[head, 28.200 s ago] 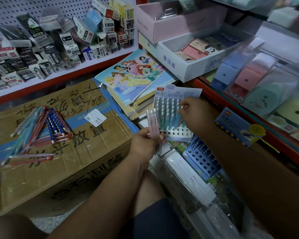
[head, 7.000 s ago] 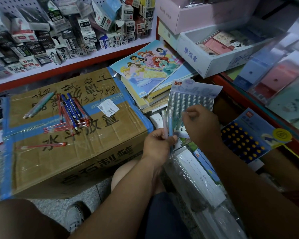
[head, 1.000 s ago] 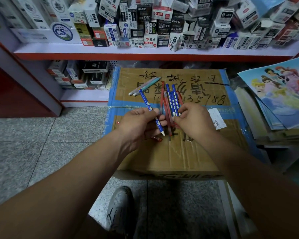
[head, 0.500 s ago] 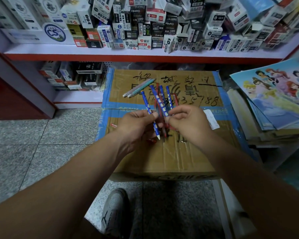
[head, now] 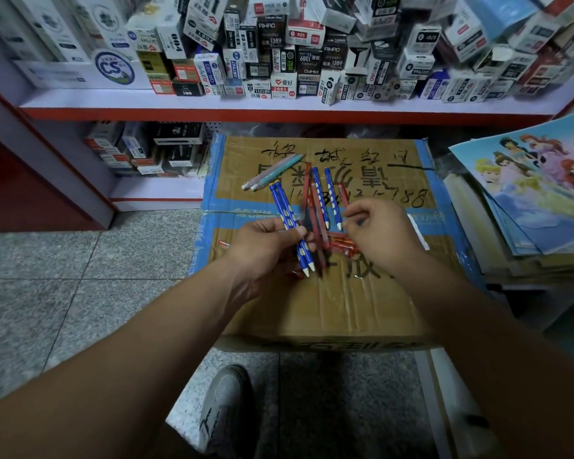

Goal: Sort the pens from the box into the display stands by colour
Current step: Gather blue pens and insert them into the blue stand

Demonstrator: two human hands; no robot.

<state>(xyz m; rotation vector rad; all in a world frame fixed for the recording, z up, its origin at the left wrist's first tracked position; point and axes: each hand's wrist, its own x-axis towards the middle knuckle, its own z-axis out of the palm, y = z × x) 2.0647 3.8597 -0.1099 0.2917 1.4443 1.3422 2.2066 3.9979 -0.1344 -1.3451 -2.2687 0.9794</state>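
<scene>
The left hand (head: 262, 248) now grips two blue pens (head: 281, 204) between thumb and fingers, one more than a moment ago, over the cardboard box (head: 345, 303). Red pens (head: 314, 207) and loose blue pens (head: 331, 193) lie on it. The right hand (head: 381, 233) curls its fingers at one pen's tip, and I cannot tell whether it grips the pen.

A white shelf with a red front edge (head: 279, 106) carries a crowded heap of small printed stationery cartons (head: 279, 61). Dark cartons (head: 146, 150) sit on the lower shelf beneath it. Grey speckled floor tiles (head: 63, 276) spread at the left. A stack of thin books topped by a cartoon-princess cover (head: 537, 180) lies at the right. A grey shoe (head: 226, 402) rests on the floor below.
</scene>
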